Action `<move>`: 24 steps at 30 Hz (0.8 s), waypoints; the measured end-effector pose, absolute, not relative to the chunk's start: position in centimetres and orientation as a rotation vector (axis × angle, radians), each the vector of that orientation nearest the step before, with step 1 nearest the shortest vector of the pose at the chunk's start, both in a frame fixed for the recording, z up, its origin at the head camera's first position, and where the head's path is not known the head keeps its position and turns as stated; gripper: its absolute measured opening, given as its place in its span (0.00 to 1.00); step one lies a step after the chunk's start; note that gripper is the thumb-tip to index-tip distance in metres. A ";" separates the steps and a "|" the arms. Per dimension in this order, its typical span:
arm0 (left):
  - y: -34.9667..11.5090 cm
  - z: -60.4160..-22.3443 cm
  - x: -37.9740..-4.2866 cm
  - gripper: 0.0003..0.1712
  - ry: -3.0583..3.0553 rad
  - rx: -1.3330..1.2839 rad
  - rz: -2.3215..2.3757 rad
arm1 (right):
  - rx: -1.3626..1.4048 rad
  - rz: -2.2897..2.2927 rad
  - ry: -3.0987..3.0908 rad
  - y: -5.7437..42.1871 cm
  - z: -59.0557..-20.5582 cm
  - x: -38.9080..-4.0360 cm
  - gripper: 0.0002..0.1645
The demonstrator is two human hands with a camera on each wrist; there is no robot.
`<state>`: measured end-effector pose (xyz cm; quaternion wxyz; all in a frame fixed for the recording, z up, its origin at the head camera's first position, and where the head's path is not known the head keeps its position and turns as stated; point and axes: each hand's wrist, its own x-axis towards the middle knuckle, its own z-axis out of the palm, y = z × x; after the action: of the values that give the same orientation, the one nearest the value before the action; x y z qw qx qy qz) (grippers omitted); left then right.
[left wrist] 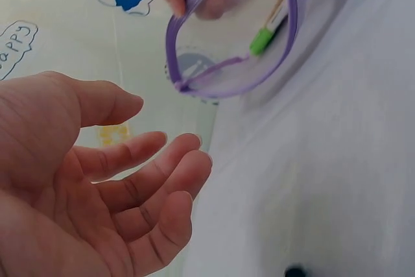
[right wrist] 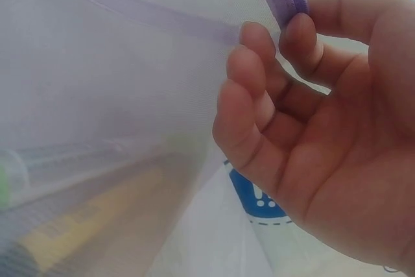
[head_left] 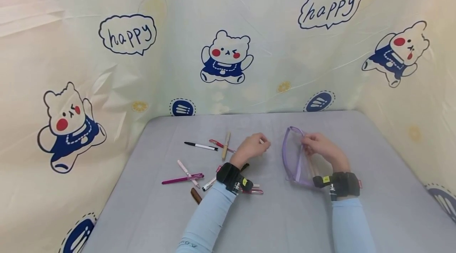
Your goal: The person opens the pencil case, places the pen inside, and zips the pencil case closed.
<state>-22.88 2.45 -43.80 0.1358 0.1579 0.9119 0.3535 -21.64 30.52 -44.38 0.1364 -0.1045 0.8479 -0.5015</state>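
My right hand (head_left: pixel 322 146) pinches the purple zip edge of a see-through mesh pencil case (head_left: pixel 284 154) between thumb and fingers. The case's mouth gapes toward the left. Inside it lie a pen with a green cap (left wrist: pixel 262 41) and a yellow stick-like thing (right wrist: pixel 91 218), blurred through the mesh in the right wrist view. To the left of the case, my left hand (head_left: pixel 252 147) hangs with loosely bent fingers and holds nothing; its palm (left wrist: pixel 39 173) faces the left wrist camera.
Pens lie scattered around my left forearm: a black-and-white pen (head_left: pixel 201 146), a red pen (head_left: pixel 215 142) crossed by a tan one (head_left: pixel 226 146), a magenta pen (head_left: pixel 178 180) over a pale pink one (head_left: pixel 183 168), and a brown one (head_left: pixel 195 195). A printed curtain (head_left: pixel 270 47) rises behind the grey table (head_left: pixel 285 221).
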 end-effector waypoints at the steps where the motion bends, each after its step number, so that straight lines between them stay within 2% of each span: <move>1: 2.1 -43.7 -22.8 0.17 2.650 0.448 1.021 | -0.298 -1.448 2.459 30.5 -44.4 -21.7 0.19; 17: -2.5 -44.0 -23.2 0.14 2.721 0.343 0.978 | -0.298 -1.448 2.450 30.2 -44.2 -21.2 0.19; 24: -3.9 -43.5 -24.1 0.12 2.870 0.382 0.810 | -0.298 -1.444 2.474 30.4 -44.3 -21.3 0.19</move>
<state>-24.09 -3.87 -43.54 0.0675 0.1266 0.9524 0.2689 -21.34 30.38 -44.27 0.1304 -0.1025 0.8518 -0.4970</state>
